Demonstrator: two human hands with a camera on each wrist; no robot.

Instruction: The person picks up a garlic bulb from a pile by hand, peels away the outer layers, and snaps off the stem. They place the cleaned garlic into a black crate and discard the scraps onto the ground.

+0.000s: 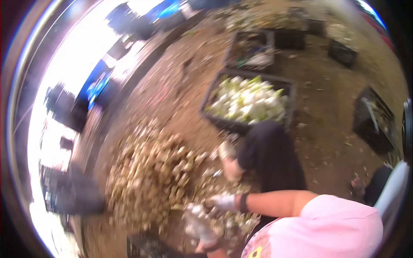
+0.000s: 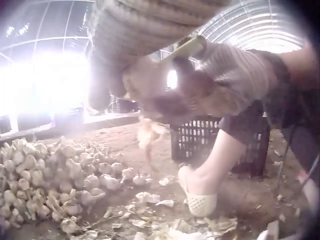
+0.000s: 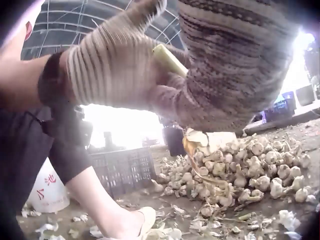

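My left hand (image 1: 201, 230) and right hand (image 1: 224, 202), both in striped knit gloves, meet low in the head view. Between them they grip a garlic bulb (image 2: 141, 79), largely covered by the fingers. Its pale green stem (image 3: 170, 60) sticks out between the two gloves. Loose skin (image 2: 148, 136) dangles underneath. In the left wrist view the left hand (image 2: 145, 30) looms overhead, with the right hand (image 2: 232, 75) facing it. Just beyond the hands lies a big heap of unpeeled garlic (image 1: 150, 172). Head view detail is blurred by motion.
A black crate of white, trimmed garlic (image 1: 249, 101) stands past my right knee (image 1: 269, 146). Another crate (image 3: 125, 172) and a white bucket (image 3: 47, 192) sit by my left foot (image 3: 135, 222). Peelings (image 2: 150, 197) litter the dirt floor. More crates (image 1: 374, 120) stand farther off.
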